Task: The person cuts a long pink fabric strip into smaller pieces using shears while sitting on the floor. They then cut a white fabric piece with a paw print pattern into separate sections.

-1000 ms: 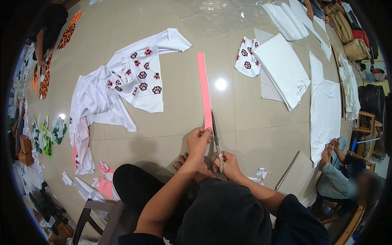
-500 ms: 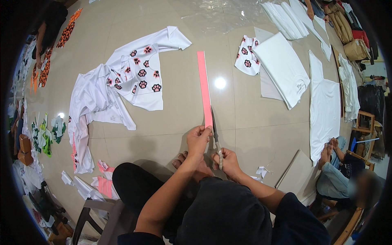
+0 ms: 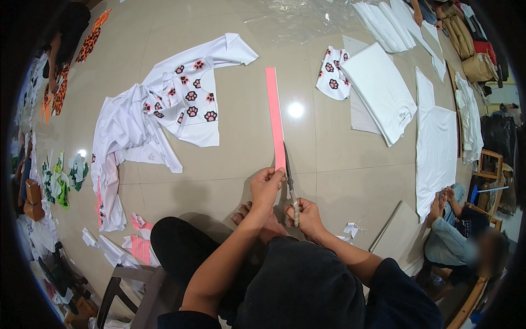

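A long pink fabric strip (image 3: 275,115) with a thin white edge lies on the tiled floor, stretching away from me. My left hand (image 3: 266,188) pinches its near end between thumb and fingers. Close beside it, my right hand (image 3: 304,215) is wrapped round the handles of a pair of scissors (image 3: 290,178). Their dark blades point away from me and run along the strip's right edge, near my left fingertips. The blades look nearly closed, and whether fabric lies between them I cannot make out.
White garment pieces with paw prints (image 3: 192,112) lie left of the strip. Folded white fabric (image 3: 378,90) and a white garment piece (image 3: 436,142) lie to the right. A person (image 3: 466,225) sits at the lower right. A grey board (image 3: 399,233) and a plastic chair (image 3: 148,293) are near me.
Hands, scissors and strip have barely moved. The view has shifted only very slightly.
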{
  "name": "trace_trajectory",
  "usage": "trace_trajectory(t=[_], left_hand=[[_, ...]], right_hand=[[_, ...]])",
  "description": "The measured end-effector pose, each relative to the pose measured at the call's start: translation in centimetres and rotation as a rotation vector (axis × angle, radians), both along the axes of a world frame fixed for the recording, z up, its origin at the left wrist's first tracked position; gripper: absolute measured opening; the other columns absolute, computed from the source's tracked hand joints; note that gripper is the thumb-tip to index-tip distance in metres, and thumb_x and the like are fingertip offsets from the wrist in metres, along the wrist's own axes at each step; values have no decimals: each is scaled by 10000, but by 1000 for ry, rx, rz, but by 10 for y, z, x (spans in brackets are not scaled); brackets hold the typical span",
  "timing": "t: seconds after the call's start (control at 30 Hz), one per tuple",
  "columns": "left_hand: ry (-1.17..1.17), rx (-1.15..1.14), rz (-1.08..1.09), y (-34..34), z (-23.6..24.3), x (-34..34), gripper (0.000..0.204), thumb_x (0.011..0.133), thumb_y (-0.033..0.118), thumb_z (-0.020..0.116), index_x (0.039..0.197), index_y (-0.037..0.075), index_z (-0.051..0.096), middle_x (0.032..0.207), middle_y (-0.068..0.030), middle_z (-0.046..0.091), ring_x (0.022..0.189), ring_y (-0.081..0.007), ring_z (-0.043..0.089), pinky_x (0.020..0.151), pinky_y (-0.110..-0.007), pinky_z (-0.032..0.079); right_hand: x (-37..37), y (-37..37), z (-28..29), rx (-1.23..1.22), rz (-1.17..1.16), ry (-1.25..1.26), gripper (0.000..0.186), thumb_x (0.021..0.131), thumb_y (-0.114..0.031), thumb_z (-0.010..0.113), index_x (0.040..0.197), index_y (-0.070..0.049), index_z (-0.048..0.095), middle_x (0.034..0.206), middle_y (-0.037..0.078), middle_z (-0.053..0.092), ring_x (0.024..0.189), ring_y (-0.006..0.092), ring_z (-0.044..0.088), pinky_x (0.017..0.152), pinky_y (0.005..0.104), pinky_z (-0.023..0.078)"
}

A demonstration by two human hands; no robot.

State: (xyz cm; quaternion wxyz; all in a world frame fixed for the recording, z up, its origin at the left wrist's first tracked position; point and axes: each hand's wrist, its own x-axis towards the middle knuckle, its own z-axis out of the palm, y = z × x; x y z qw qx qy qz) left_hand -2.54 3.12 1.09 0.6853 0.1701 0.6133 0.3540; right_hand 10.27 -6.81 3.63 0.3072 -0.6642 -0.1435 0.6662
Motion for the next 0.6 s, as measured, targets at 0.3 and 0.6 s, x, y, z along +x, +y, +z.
trace_trajectory(t=[0.3, 0.6], left_hand=[[-13, -5, -21, -1, -1, -3, 179, 943, 195, 770, 986, 23, 745, 828, -4, 705, 726, -59, 607, 641, -225, 455], [23, -7, -48, -1, -1, -5, 222, 945, 221, 768, 1023, 14, 751, 826, -1, 708, 759, -74, 643, 667, -241, 480]], right_hand=[[-3, 3, 5, -17, 8, -23, 206, 912, -133, 782, 892, -22, 610, 691, 32, 635, 532, 104, 602, 508, 260, 491], [-4, 16, 4, 10, -6, -13, 236, 903, -178, 793, 861, -36, 609, 681, 20, 638, 524, 95, 587, 490, 259, 458]])
